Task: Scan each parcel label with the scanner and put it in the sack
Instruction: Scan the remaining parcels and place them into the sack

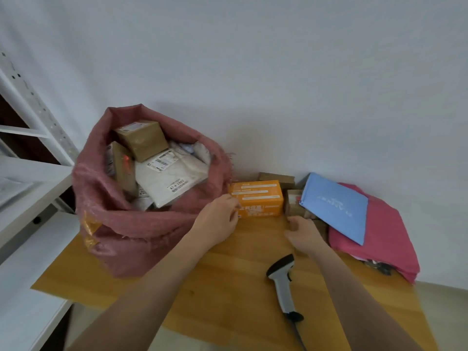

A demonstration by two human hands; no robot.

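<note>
Hands at orange parcel (257, 198) on desk (228, 287) beside sack (141, 224): left hand (217, 221) fingers pinch its corner, right hand (302, 233) curled, grip unclear. Scanner (283, 282) lies unheld. Risk: bagging w/o scan.

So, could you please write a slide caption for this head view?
Both hands, left and right, reach for an orange box beside the full sack; the scanner lies on the table.

Two bare forearms, left hand (217, 221), right hand (305, 233), no sleeves
</note>
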